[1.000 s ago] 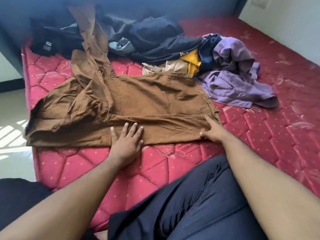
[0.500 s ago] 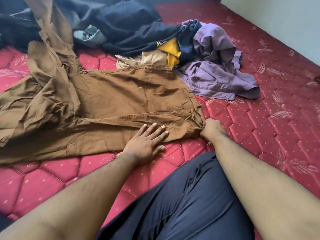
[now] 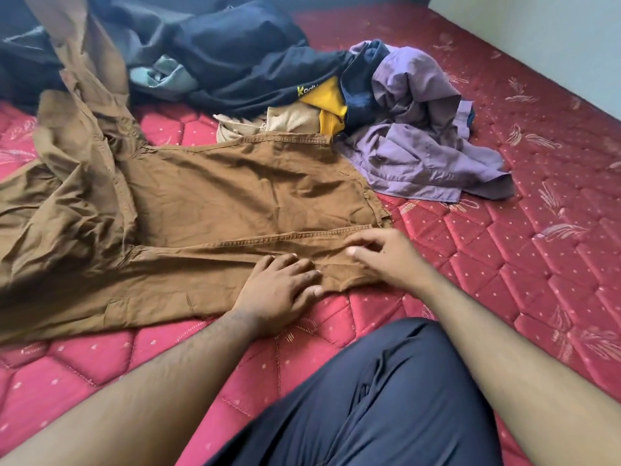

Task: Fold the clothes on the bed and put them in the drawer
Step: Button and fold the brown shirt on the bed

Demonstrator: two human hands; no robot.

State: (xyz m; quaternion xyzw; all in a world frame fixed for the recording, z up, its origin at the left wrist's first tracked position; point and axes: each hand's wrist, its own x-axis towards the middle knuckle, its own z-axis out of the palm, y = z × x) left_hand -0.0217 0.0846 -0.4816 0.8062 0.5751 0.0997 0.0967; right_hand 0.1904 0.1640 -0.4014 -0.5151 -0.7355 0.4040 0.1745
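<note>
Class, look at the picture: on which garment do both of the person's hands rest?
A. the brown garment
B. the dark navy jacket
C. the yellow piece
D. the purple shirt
A: the left hand lies flat on the near edge of the brown garment, and the right hand touches it beside the left, while the purple shirt lies untouched farther back.

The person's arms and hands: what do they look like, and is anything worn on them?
Both forearms are bare all the way to the frame edge; no sleeve shows. The left hand and the right hand wear no gloves, and no ring, watch or bracelet is visible. Fingernails are short and unpainted. Dark navy trousers cover the leg between the arms.
</note>
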